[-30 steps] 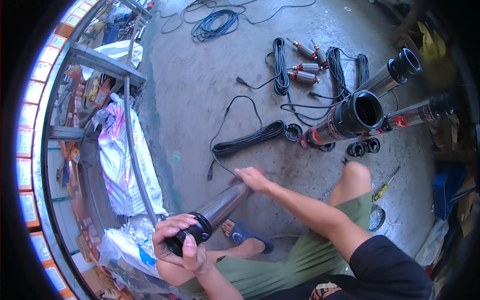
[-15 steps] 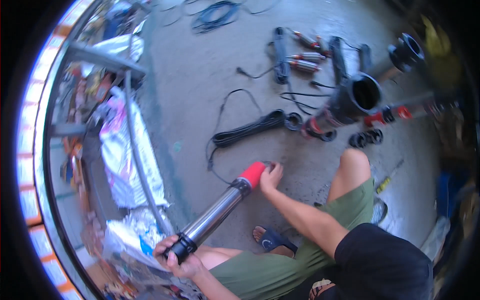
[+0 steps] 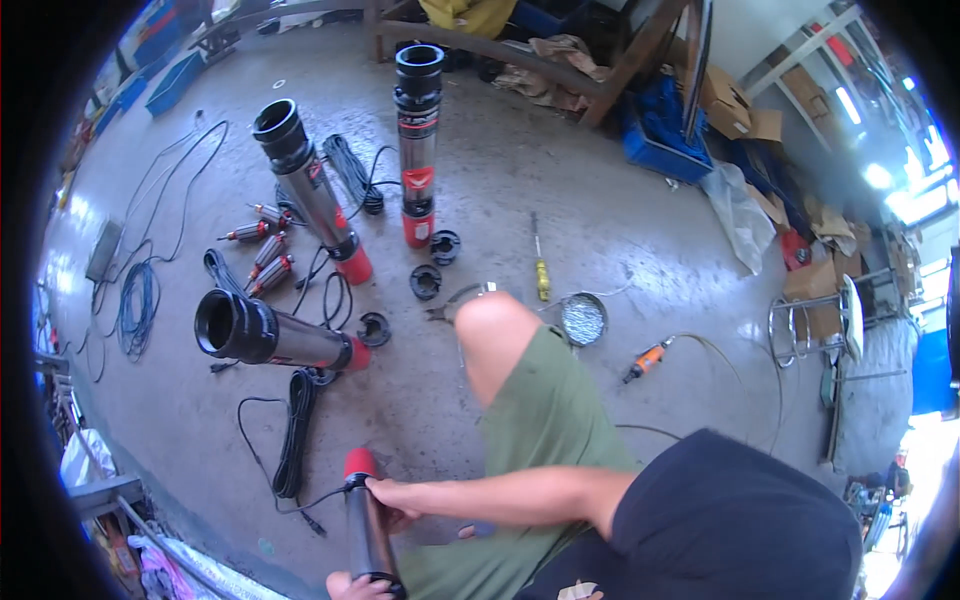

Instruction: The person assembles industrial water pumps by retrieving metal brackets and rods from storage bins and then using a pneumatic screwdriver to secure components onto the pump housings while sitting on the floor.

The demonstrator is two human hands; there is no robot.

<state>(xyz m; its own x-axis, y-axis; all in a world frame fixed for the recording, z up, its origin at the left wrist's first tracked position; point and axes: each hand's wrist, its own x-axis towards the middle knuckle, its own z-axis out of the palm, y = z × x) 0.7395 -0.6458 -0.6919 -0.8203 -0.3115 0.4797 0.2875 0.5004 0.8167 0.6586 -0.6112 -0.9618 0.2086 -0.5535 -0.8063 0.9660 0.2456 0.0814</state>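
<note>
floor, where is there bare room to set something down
Bare floor lies between the held tube and the bent knee, and between the yellow-handled screwdriver and the blue crate. It is crowded around the three other metal tubes, with red-ended rotors, cable bundles and black rings nearby.

A head-worn fisheye faces the floor (image 3: 620, 220) below

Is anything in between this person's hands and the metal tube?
Nothing visible: the right hand grips the metal tube near its red end, and the left hand, partly cut off by the picture's edge, is at the black end.
</note>
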